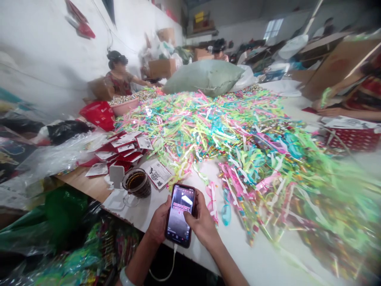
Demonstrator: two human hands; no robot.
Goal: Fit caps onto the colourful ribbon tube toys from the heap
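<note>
A black smartphone (179, 215) with a lit screen and a white cable at its bottom end is held over the near edge of the white table (262, 258). My left hand (158, 224) grips its left side, thumb on the edge. My right hand (202, 223) wraps the right side, its thumb resting on the screen. A huge heap of pastel plastic strips (235, 135) covers the table beyond the phone, with loose pink and blue pieces (218, 202) just right of my right hand.
A glass cup of dark drink (137, 183) stands left of the phone, beside a white stand (116, 176) and red-and-white packet cards (125, 149). Bags (59, 222) crowd the lower left. A green sack (205, 76) lies beyond the heap. Other people (119, 77) sit around the table; a red basket (353, 137) is at right.
</note>
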